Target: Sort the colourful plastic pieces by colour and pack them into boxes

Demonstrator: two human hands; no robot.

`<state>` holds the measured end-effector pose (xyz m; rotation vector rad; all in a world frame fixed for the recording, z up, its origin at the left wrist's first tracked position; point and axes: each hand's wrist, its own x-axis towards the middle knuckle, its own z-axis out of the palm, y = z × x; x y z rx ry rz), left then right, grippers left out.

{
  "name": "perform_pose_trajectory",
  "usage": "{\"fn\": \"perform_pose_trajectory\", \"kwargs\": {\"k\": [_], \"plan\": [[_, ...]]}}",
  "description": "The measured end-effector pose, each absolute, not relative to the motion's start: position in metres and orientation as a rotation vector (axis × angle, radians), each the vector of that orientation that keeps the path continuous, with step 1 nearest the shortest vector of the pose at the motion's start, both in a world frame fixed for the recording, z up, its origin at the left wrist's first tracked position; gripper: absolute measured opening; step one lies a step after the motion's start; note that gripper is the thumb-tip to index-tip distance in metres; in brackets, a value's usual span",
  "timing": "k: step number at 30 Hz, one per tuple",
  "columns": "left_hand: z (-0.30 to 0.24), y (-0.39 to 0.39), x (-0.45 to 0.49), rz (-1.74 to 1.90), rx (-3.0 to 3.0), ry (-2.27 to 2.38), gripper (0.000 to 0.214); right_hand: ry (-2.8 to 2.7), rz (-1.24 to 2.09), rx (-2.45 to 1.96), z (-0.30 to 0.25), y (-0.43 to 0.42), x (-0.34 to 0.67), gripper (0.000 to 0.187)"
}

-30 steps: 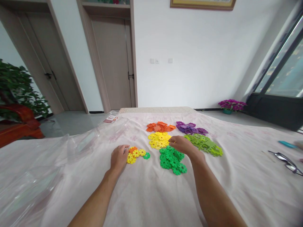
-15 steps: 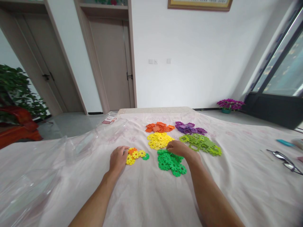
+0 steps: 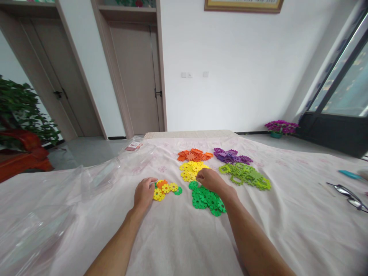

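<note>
Head view: right hand (image 3: 211,180) bent inward, fingertips hidden, cannot tell if holding anything; yellow pile (image 3: 188,173) at its 10 o'clock, green pile (image 3: 205,200) at 6. Left hand (image 3: 144,192), fingers curled, contents likewise unclear, beside mixed cluster (image 3: 168,189) at its 3 o'clock. Likely best: pinch one at a time by rim, lift straight up so neighbours don't slide, wrist clear of green pile. Lime pile (image 3: 253,177) at right hand's 3, orange pile (image 3: 192,156) at 11, purple pile (image 3: 228,156) at 1: leave unbumped

White wall (image 3: 230,76), two brown doors (image 3: 132,76), grey floor (image 3: 86,149), dark-framed window (image 3: 347,84)
</note>
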<state>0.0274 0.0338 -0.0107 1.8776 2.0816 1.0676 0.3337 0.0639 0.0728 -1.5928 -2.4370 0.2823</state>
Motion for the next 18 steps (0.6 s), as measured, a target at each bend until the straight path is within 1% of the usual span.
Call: {"fn": "perform_pose_trajectory", "kwargs": {"k": [4,9,11,13,16,18], "plan": [[-0.011,0.034,0.028,1.051,1.894,2.081,0.03,-2.488,0.247,-1.329,0.066,0.048,0.295,0.023],[-0.008,0.032,0.03,1.024,1.934,2.082,0.029,-2.548,0.187,-1.13,0.043,0.03,0.257,0.045],[-0.007,0.032,0.031,1.024,1.944,2.087,0.028,-2.551,0.17,-1.12,0.038,0.027,0.249,0.047],[-0.006,0.032,0.031,1.022,1.956,2.085,0.027,-2.546,0.145,-1.143,0.036,0.026,0.244,0.041],[-0.007,0.033,0.031,1.015,1.978,2.076,0.026,-2.589,0.097,-1.195,0.036,0.025,0.236,0.026],[-0.007,0.033,0.031,1.006,1.986,2.076,0.026,-2.632,0.057,-1.224,0.036,0.025,0.231,0.021]]}}
